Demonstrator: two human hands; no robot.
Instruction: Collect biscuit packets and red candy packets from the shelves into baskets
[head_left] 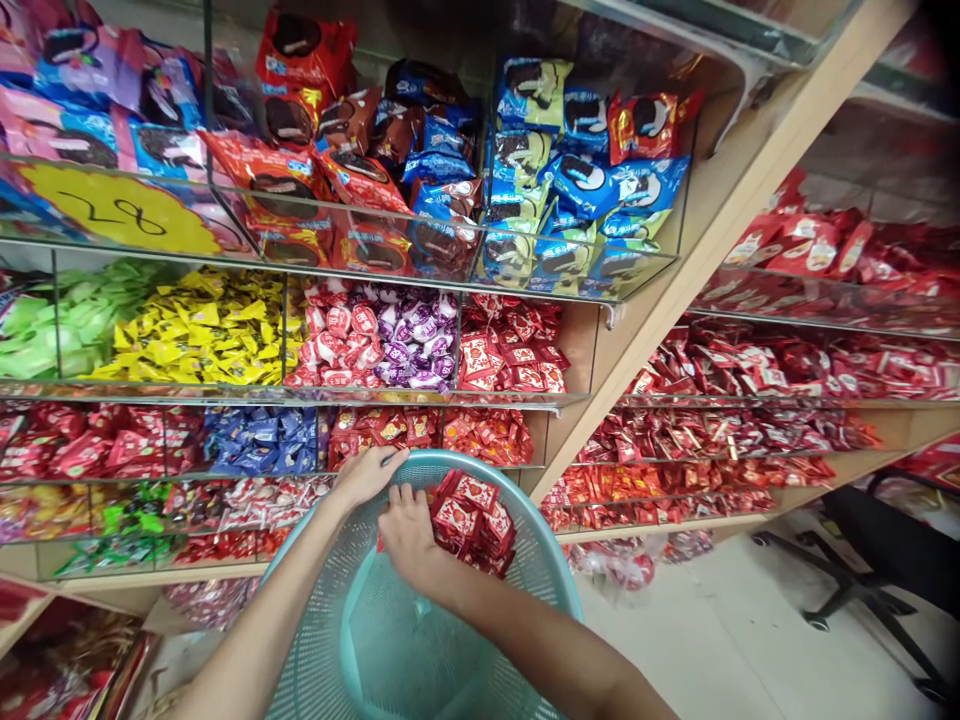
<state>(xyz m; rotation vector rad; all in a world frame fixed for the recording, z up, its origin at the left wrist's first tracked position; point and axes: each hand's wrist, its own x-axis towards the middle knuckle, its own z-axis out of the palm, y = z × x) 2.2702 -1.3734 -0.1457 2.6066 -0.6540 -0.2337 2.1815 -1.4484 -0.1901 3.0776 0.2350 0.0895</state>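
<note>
A teal plastic basket (555, 575) with slotted walls is tilted toward the shelves. My left hand (369, 474) grips its upper rim at the left, thumb along the edge. Inside the basket, my right hand (407, 530) has its fingers curled at the left of a pile of red and white wrapped packets (474, 520). A bit of red shows beside its fingers, but what they hold, if anything, is mostly hidden. The packets rest against the basket's far side, and its lower part shows bare teal plastic.
Shelves with clear dividers (283, 330) hold yellow candies (210, 325), blue packets (262, 440) and red candies. A yellow label (120, 210) reads 28. A wooden post (720, 240) slants at the right. A black wheeled chair (892, 550) stands on the pale floor.
</note>
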